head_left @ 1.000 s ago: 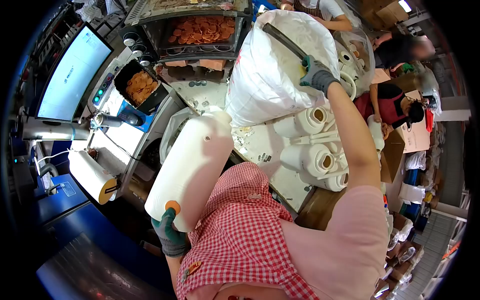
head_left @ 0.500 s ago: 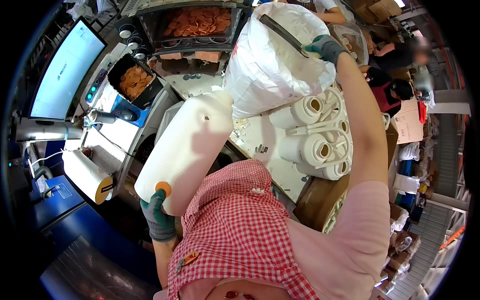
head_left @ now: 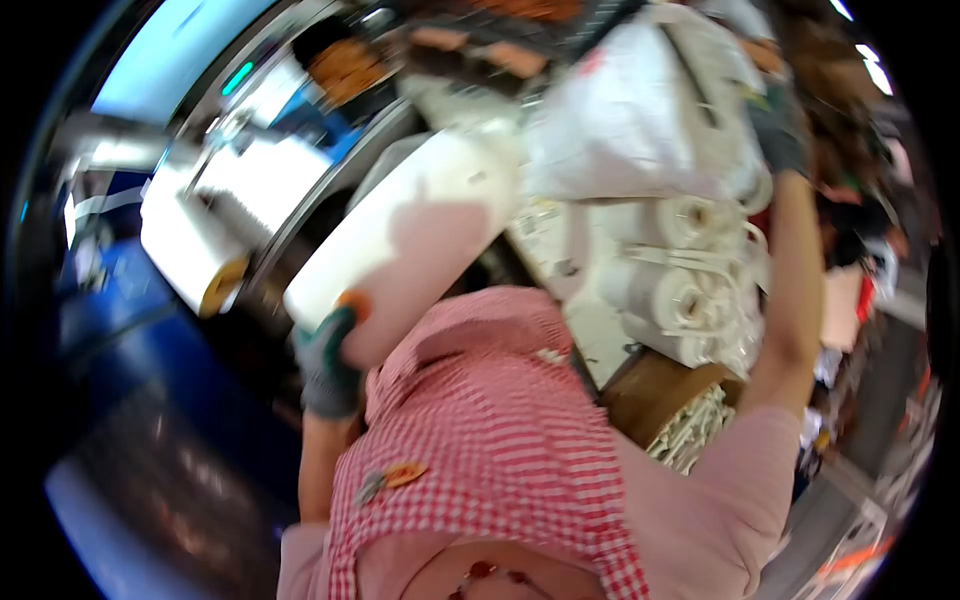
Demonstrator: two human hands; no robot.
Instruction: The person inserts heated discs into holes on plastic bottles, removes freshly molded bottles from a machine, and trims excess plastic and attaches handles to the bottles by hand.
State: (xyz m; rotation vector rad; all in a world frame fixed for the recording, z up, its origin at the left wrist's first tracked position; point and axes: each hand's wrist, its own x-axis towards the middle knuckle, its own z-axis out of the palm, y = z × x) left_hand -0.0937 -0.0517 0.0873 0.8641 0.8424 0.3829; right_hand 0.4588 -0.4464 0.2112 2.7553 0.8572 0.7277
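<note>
A large white plastic container lies tilted across the front of the checked apron. My gloved left hand grips its lower end, the thumb beside an orange disc on the container. My gloved right hand is stretched out at the far right edge of a big white sack. Blur hides its fingers and whatever they may hold. A dark strip lies across the top of the sack.
Several white containers stand right of the apron, above a brown box of small white pieces. Upper left are a monitor and a dark tray of orange discs. Another white container lies left.
The view has swung, blurring the picture. My right hand has moved from over the sack to its right edge. My left hand keeps hold of the white container.
</note>
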